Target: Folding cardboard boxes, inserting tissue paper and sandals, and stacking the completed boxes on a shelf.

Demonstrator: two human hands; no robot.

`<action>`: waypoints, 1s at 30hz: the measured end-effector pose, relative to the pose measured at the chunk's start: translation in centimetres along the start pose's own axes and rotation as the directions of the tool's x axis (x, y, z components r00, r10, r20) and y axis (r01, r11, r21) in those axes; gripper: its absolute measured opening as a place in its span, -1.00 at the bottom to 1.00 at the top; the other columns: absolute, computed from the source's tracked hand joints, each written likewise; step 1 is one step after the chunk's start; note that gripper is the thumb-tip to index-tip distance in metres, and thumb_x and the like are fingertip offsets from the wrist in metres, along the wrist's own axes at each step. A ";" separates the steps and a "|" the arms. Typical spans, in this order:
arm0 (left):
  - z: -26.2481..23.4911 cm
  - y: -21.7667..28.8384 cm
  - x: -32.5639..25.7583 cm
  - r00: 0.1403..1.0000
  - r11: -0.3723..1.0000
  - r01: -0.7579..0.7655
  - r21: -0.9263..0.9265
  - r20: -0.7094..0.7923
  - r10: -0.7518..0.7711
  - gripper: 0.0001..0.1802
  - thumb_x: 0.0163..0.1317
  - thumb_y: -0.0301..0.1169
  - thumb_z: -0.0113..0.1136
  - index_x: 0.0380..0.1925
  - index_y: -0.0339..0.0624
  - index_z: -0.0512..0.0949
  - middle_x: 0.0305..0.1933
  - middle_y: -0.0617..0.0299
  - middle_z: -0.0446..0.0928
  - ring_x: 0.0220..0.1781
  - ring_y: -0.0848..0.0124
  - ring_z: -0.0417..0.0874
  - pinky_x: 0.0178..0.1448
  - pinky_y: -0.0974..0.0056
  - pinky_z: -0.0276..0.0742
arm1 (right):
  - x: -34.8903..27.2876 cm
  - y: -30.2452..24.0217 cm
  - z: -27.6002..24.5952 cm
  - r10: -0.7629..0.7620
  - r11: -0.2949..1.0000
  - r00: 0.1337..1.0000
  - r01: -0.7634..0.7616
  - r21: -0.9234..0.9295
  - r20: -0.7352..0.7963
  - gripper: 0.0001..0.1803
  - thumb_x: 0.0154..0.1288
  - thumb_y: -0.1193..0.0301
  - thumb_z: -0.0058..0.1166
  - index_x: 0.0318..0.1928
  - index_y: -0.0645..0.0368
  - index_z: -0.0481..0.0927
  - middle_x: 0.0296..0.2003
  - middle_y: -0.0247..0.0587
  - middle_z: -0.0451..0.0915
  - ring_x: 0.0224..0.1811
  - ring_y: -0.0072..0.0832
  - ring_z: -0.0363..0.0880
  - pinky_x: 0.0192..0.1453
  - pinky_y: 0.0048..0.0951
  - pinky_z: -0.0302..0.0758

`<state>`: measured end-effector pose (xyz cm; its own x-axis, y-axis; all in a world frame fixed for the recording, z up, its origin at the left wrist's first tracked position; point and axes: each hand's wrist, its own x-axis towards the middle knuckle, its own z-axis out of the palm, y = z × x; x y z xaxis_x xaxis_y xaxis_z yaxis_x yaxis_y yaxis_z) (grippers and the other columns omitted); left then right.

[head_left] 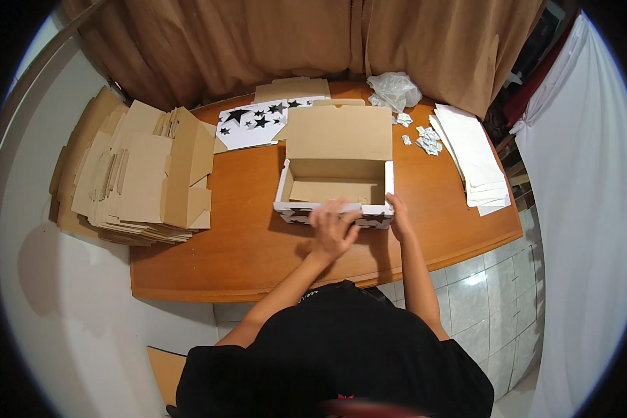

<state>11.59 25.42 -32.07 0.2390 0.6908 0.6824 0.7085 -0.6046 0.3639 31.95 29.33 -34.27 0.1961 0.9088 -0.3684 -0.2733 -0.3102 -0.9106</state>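
Observation:
A cardboard box stands on the wooden table in front of me, with its lid raised at the back. Its inside is plain brown and holds nothing that I can see. White with black stars covers its outer front. My left hand lies over the front wall, fingers spread and slightly blurred, the tips at the top edge. At the front right corner, my right hand grips the box, with part of its fingers hidden behind the side wall.
Several flattened brown cartons are stacked at the left. Behind the box lies a flat star-printed carton. Small white packets, a clear plastic bag and a pile of white paper sheets lie to the right. Brown curtains hang behind the table.

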 end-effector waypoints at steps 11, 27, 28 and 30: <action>0.1 -6.2 -1.5 0.738 0.652 0.642 -0.404 0.094 -0.669 -0.46 0.25 -0.32 -0.02 0.20 -0.28 0.19 0.20 -0.11 0.28 0.22 0.02 0.30 0.26 0.15 0.17 | 4.2 1.8 -5.2 -0.045 0.993 0.998 0.039 0.115 0.046 -0.53 0.27 0.33 -0.05 0.15 0.26 0.30 0.05 -0.08 0.41 0.10 -0.38 0.35 0.13 -0.40 0.30; 6.3 2.9 5.1 0.713 0.716 0.698 -0.023 -0.070 -0.698 -0.49 0.05 -0.46 0.06 0.06 -0.21 0.25 0.23 0.00 0.19 0.31 0.07 0.13 0.27 -0.02 -0.06 | 6.6 -3.7 -14.7 -0.247 0.954 0.904 0.164 -0.253 -0.347 -0.68 0.24 0.30 0.00 -0.10 0.27 0.50 -0.22 -0.19 0.53 -0.22 -0.48 0.52 -0.32 -0.49 0.48; 6.5 3.6 5.7 0.842 0.831 0.538 0.142 -0.130 -0.523 -0.49 0.02 -0.43 0.07 0.05 -0.16 0.28 0.29 0.00 0.10 0.36 0.04 0.02 0.29 -0.16 -0.23 | 7.6 -3.7 -16.9 -0.251 0.954 0.899 0.166 -0.251 -0.359 -0.68 0.24 0.30 0.00 -0.10 0.27 0.50 -0.22 -0.19 0.53 -0.22 -0.48 0.52 -0.32 -0.49 0.48; 7.4 5.6 7.1 0.860 0.856 0.510 0.083 -0.050 -0.507 -0.52 0.01 -0.40 0.10 0.01 -0.09 0.33 0.33 0.06 0.05 0.42 0.05 -0.14 0.28 -0.23 -0.35 | 10.2 -3.0 -21.8 -0.549 0.759 0.735 0.239 -0.606 -0.398 -0.72 0.19 0.34 0.01 -0.12 0.21 0.51 -0.22 -0.16 0.52 -0.21 -0.38 0.52 -0.26 -0.38 0.48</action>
<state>22.16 29.86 -29.94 -0.1873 0.8811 0.4342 0.7835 -0.1326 0.6070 55.28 33.48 -39.38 0.6693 0.7267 0.1549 0.4101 -0.1874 -0.8926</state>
